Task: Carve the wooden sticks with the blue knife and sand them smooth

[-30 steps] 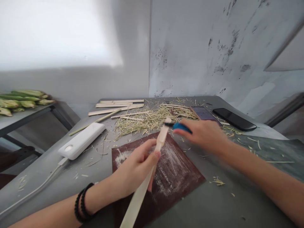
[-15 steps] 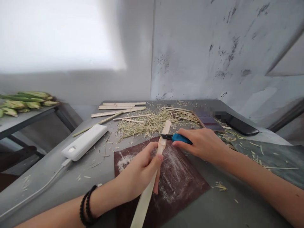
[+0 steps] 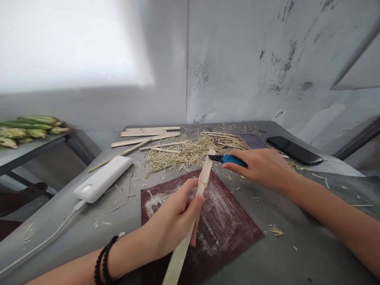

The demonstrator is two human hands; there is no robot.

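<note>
My left hand [image 3: 175, 215] is closed around a pale bamboo strip [image 3: 181, 253], which slants up and away from me over the sandpaper. Near its far end the strip has a carved, narrowed part. In my right hand [image 3: 261, 168] is a utility knife [image 3: 234, 160] with a blue handle and a dark blade. The blade touches the strip close to its far tip. Beneath my left hand lies a dark red-brown sheet of sandpaper [image 3: 225, 221], streaked with pale dust.
Behind the strip spreads a heap of thin shavings [image 3: 175, 158]. More bamboo strips [image 3: 148, 140] lie at the back left. A white power bank [image 3: 103, 178] with a cable rests at left. Two phones [image 3: 293, 150] lie at the back right. Green corn ears [image 3: 32, 128] fill a side table.
My right hand has moved the knife away from me and rightward, from the carved part to near the strip's far tip. My left hand keeps its hold almost unmoved.
</note>
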